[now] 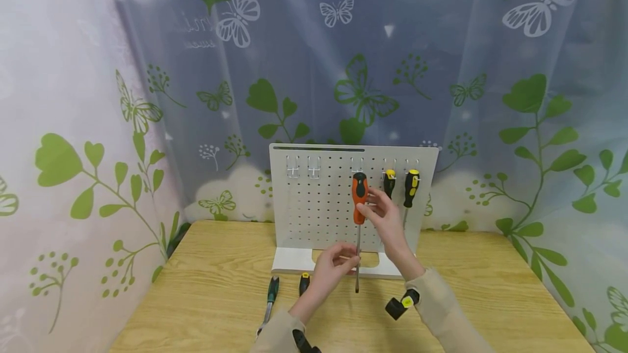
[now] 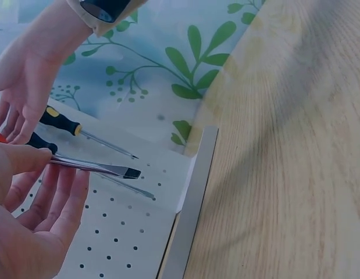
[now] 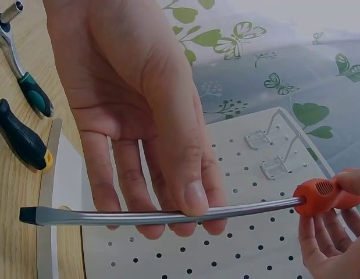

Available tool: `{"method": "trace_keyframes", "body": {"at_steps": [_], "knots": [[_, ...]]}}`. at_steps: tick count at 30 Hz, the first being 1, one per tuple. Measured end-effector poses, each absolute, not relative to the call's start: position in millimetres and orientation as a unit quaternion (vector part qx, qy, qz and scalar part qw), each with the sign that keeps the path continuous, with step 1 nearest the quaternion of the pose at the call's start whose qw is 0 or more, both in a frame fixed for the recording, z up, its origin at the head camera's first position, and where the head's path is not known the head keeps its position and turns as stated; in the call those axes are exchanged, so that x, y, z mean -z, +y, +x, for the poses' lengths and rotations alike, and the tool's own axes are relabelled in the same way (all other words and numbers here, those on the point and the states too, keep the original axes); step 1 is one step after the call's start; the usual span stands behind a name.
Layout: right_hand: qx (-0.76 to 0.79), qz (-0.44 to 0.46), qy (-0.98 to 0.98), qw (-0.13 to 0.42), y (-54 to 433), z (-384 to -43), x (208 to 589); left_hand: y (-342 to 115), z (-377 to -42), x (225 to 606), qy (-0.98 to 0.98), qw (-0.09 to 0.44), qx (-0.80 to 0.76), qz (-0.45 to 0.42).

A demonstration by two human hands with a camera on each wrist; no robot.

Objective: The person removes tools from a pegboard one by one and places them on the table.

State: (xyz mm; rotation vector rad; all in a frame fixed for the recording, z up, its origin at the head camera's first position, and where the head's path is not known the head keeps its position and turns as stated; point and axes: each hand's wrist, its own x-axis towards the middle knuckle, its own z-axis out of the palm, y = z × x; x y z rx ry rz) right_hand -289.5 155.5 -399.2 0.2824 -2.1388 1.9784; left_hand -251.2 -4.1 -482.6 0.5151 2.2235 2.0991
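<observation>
An orange and black flathead screwdriver [image 1: 360,195] stands upright, handle on top, in front of the white pegboard [image 1: 319,206]. My right hand [image 1: 387,219] grips its orange handle between thumb and fingers. Lower down, my left hand [image 1: 333,268] pinches the metal shaft [image 3: 139,217] between thumb and fingers, with the flat tip [image 2: 132,173] sticking out past them. Behind the handle's top sits a clear hook [image 1: 357,163] on the board. To the right, two black and yellow screwdrivers [image 1: 411,187] hang in similar hooks.
Two clear hooks [image 1: 293,168] at the board's upper left hold nothing. On the wooden table [image 1: 221,266] lie a green-handled ratchet [image 1: 271,298] and another black and yellow screwdriver [image 1: 304,283], left of my left hand. A patterned curtain [image 1: 304,70] hangs behind the board.
</observation>
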Motion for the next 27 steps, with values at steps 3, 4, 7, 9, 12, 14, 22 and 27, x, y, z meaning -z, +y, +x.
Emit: {"method": "trace_keyframes", "body": {"at_steps": [3,4,7,9,12,14,22,27], "knots": [[-0.671,0.100,-0.727,0.105,154.1,-287.7,399.7,-5.9,-248.2,482.8,0.714,0.025,-0.681,0.162],[-0.672,0.101,-0.726,0.105,153.7,-287.6,400.4,-6.7,-247.1,483.1,0.712,0.027,-0.683,0.162],[-0.674,0.107,-0.724,0.098,152.5,-287.1,403.1,-9.1,-243.2,483.2,0.705,0.032,-0.689,0.162],[-0.675,0.108,-0.724,0.095,151.7,-287.0,405.2,-10.7,-240.1,483.0,0.700,0.034,-0.694,0.165],[-0.675,0.107,-0.724,0.089,150.5,-285.7,407.6,-12.6,-235.4,483.9,0.690,0.038,-0.704,0.164],[-0.676,0.107,-0.724,0.086,149.4,-284.3,408.7,-13.5,-232.6,485.4,0.682,0.039,-0.711,0.163],[-0.672,0.104,-0.729,0.077,142.9,-279.1,417.2,-19.5,-222.3,490.6,0.672,0.059,-0.724,0.145],[-0.665,0.100,-0.737,0.067,139.4,-277.6,425.5,-23.6,-216.5,496.3,0.674,0.075,-0.725,0.123]]}}
